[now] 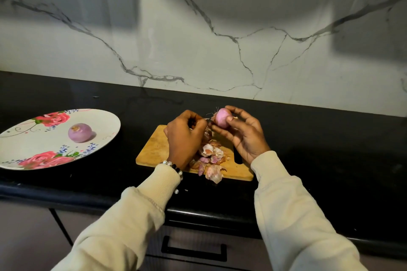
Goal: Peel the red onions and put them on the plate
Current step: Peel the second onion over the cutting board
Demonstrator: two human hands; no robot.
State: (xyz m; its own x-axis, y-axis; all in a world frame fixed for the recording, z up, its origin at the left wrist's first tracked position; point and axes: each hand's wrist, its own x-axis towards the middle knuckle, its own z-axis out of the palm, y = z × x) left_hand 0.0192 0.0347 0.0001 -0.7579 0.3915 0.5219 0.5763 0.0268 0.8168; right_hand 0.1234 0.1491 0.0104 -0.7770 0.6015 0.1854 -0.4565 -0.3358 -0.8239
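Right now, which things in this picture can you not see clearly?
- Head view: the tool in the left hand; curled fingers hide it, only a thin tip shows.
- The near side of the pink onion; the right hand covers it.
- The wooden cutting board middle; peels and wrists cover it.

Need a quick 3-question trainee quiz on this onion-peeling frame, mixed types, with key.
1. True or false: a peeled onion already lies on the floral plate.
2. Which hand holds the onion being peeled? A) left B) right
3. Fill in: the loose skins lie on the wooden ____.

Key: 1 true. 2 B, the right hand; the left hand is curled beside that onion's root end, what it grips is unclear. 3 cutting board.
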